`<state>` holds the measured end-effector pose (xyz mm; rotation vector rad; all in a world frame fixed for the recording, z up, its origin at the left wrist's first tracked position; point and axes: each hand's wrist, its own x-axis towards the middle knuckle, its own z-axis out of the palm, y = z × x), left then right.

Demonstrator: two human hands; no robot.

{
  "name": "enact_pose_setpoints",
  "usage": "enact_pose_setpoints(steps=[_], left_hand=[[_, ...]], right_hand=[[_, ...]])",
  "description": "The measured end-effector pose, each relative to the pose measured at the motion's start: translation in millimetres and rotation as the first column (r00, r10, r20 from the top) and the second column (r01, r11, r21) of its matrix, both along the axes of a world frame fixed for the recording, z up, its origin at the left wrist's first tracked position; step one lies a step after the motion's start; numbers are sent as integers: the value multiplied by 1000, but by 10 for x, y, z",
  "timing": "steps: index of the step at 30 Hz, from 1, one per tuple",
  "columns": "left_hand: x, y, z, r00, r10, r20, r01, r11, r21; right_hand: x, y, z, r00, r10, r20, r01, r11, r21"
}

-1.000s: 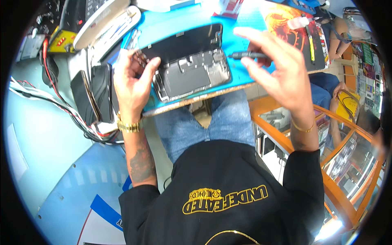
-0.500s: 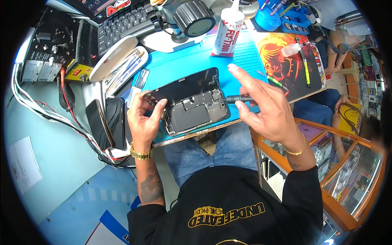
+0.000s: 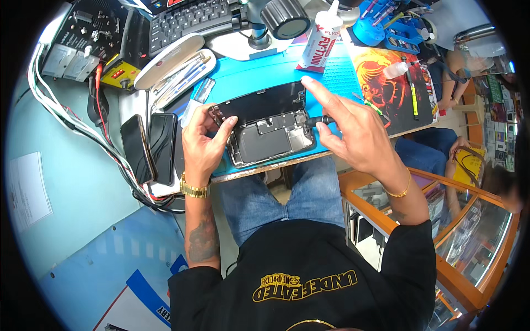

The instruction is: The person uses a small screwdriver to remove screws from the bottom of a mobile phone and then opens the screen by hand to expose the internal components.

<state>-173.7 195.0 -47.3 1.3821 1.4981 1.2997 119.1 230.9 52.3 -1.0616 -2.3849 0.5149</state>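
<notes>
An opened smartphone [image 3: 268, 144] lies on a blue work mat [image 3: 237, 71] near the table's front edge, its inner parts showing. Its black screen panel [image 3: 259, 106] is tilted up along the far side. My left hand [image 3: 207, 140] grips the phone's left end, thumb over the near side. In my right hand [image 3: 359, 132] is a dark-handled screwdriver [image 3: 321, 119], its tip end at the phone's right end; the exact contact point is too small to make out. My right index finger stretches out to the screen panel's far right corner.
A white-and-red glue tube [image 3: 321, 41] stands behind the phone. Left are two dark phones [image 3: 164, 146], an open case of tools [image 3: 182, 74], cables and a bench power unit [image 3: 74, 41]. A microscope stand [image 3: 259, 36] and keyboard [image 3: 190, 23] are farther back. Tweezers and a small bottle [image 3: 395, 70] lie right.
The view has shifted, so the bench things sit farther right in the picture. My right index fingertip has come in to the screen panel's corner. Both hands keep their holds.
</notes>
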Motion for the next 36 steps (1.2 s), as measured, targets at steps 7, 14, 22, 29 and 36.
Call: enact_pose_setpoints(steps=[7,14,22,29,36], left_hand=[[5,-18,108,998,-23,-60,22,1000,-11],[7,-18,99,997,-16,-81,16,1000,-2],[16,-9,98,987,-3,-161,8,1000,30],[24,14,45,998,-47,-29,48,997,62],[3,58,28,997,-64,-39,66,995,73]], right_hand=[[-1,19,-21,999,5,32,-5,1000,2],[-17,31,-29,999,10,42,-9,1000,-17],[-149,58,102,982,162,99,-166,985,36],[-259,160,128,945,149,292,-184,978,94],[-219,237,-9,963,214,166,-246,949,200]])
